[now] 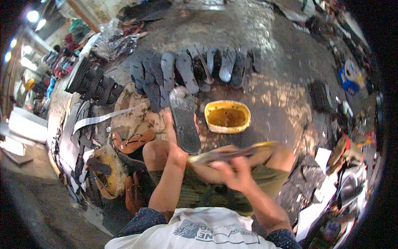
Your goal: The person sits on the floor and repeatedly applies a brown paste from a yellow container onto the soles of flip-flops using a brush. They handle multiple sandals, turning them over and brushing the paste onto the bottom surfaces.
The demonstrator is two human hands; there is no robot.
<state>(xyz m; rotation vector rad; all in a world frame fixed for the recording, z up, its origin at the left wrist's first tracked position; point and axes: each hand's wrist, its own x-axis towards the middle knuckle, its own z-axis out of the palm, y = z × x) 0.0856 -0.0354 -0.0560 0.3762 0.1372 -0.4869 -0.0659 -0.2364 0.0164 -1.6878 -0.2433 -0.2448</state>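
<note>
My left hand (170, 129) grips a black shoe sole (184, 120) from beneath, its fingers showing at both edges. The sole is held upright in front of my left knee, and its upper end looks shiny and wet. Over my lap, my right hand (236, 173) is closed on a long brush-like tool (228, 155), blurred by motion, with a yellow right end. The tool's left end lies close to the sole's lower end; I cannot tell whether they touch. Beyond my right hand sits a yellow-rimmed tub (227, 129) with yellow-brown liquid in it.
Several dark soles (186, 70) stand in a row past the tub. To the left are a pale strip (103, 118), brown sandal straps (132, 142) and a stained yellow container (108, 176). Black ridged soles (94, 83) lie farther left. Scraps and white sheets (323, 159) lie at right.
</note>
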